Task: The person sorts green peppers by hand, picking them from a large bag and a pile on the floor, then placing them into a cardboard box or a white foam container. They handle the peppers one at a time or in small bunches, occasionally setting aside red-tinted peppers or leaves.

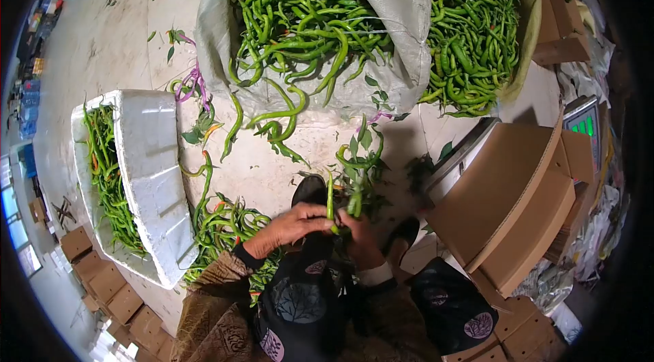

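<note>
My left hand point(291, 227) pinches a green chili pepper point(330, 200) upright between thumb and fingers, above my knees. Close beside it on the right, my right hand point(360, 234) is closed around several green peppers point(355, 204) that point forward. Beyond the hands, a large white sack point(409, 28) lies open with many long green peppers point(293, 14) in it, some spilling from its mouth onto the floor. A heap of loose peppers point(228, 232) lies on the floor left of my left hand.
At the left, a white foam box point(153, 178) holds peppers. A second sack point(528, 28) of peppers stands at the back right. An open cardboard box point(501, 185) is at the right, near a scale display point(584, 127). Leaves litter the floor point(129, 28). Cardboard boxes point(105, 280) stand at the lower left.
</note>
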Demonstrator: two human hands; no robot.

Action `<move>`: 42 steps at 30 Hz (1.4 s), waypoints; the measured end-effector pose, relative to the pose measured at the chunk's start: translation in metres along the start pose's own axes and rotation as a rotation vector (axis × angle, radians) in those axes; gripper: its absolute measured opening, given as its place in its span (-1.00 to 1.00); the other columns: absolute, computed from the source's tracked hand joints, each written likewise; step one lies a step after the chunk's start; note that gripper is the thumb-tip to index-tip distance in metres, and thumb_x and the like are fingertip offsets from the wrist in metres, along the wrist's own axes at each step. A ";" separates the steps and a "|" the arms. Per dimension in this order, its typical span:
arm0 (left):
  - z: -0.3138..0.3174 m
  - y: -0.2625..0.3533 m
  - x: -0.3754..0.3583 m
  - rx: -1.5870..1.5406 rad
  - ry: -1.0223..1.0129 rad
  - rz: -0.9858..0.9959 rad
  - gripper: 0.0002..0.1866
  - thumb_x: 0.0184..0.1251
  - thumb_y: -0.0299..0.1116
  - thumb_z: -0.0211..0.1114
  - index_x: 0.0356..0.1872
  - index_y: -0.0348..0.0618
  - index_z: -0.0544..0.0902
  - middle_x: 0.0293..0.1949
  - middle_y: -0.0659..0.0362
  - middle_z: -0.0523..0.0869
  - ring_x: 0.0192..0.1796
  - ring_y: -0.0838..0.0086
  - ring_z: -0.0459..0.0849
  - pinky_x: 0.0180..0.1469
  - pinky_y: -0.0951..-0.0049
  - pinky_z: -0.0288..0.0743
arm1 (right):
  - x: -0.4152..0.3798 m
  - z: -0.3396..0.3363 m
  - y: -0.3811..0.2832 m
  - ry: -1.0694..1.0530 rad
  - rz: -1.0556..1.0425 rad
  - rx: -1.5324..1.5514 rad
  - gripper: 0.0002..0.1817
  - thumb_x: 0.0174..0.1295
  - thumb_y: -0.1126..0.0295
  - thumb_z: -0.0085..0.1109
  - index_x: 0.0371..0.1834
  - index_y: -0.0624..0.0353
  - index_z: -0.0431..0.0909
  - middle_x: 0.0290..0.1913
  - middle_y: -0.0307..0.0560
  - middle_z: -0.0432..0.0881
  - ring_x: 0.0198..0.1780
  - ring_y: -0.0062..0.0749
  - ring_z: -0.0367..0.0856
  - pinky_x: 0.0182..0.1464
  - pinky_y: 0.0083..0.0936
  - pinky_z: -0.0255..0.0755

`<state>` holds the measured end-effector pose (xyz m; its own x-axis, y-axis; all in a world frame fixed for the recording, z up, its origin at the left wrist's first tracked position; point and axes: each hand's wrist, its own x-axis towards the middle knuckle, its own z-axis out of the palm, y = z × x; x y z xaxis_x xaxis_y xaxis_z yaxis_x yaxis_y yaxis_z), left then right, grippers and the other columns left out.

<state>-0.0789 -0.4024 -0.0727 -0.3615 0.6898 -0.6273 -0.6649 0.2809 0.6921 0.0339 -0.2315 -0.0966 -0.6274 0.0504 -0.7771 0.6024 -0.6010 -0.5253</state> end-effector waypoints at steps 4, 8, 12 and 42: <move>-0.042 0.031 0.045 0.820 0.597 0.567 -0.69 0.24 -0.34 0.36 -0.07 -0.30 0.61 -0.22 -0.09 0.64 -0.17 0.00 0.62 -0.11 0.18 0.50 | -0.003 -0.011 -0.013 0.372 -0.339 -0.281 -0.80 0.31 0.27 0.27 -0.16 0.16 0.58 -0.29 -0.28 0.58 -0.31 -0.53 0.50 -0.21 -0.51 0.38; -0.095 0.032 0.102 1.280 0.922 0.528 -0.45 0.01 -0.29 0.46 0.05 -0.29 0.51 -0.06 -0.07 0.46 0.01 0.04 0.43 0.02 0.09 0.31 | 0.008 -0.017 -0.028 0.316 -0.210 0.098 -0.78 0.34 0.33 0.22 -0.06 0.21 0.56 -0.28 -0.25 0.55 -0.27 -0.52 0.48 -0.18 -0.48 0.39; -0.118 0.008 0.139 1.442 0.989 0.307 -0.50 -0.06 -0.31 0.48 -0.07 -0.23 0.52 -0.13 -0.04 0.52 -0.01 0.07 0.45 -0.01 0.08 0.30 | -0.007 0.011 -0.054 0.326 -0.206 -0.136 -0.74 0.34 0.35 0.21 0.00 0.24 0.53 -0.29 -0.23 0.53 -0.27 -0.50 0.49 -0.15 -0.49 0.40; -0.147 -0.037 0.060 0.243 1.135 0.259 -0.63 0.16 -0.25 0.48 -0.13 -0.30 0.63 -0.30 -0.05 0.68 -0.27 0.23 0.66 -0.16 0.27 0.51 | -0.004 0.007 -0.070 0.072 -0.082 -0.056 -0.54 0.24 0.39 0.30 0.19 0.26 0.48 0.02 -0.13 0.62 -0.03 -0.45 0.56 0.07 -0.44 0.44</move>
<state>-0.1719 -0.4691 -0.1883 -0.9207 -0.2063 -0.3313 -0.3893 0.4238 0.8178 -0.0088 -0.1952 -0.0548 -0.6398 0.1561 -0.7525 0.5783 -0.5471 -0.6052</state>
